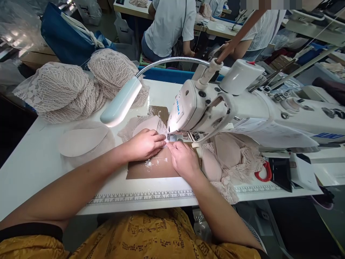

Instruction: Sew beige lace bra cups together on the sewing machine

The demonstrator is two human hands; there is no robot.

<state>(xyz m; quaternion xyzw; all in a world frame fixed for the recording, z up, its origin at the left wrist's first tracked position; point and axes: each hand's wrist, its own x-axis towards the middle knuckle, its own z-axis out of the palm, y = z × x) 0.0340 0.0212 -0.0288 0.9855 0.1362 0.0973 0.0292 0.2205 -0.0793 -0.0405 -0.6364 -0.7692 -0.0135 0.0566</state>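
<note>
Probably light and stretchy, the pale-pink lace-trimmed cup [146,124], best held by its edge, lies partly under our left grip [145,144] beside the white sewing machine [185,102], though we cannot tell whether either grip, left or right [185,158], pinches.

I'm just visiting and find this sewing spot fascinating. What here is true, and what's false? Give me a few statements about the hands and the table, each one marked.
1. The left hand rests on a lace-trimmed piece at the sewing machine. True.
2. The right hand is gripping the red handle. False: it is beside the left hand, near the needle end of the sewing machine; the red handle lies farther right.
3. A brown sheet lies beneath the hands. True.
4. The lamp has a red bendy neck. False: the neck is silver.
5. A ruler strip runs along the near edge of the table. True.
</note>
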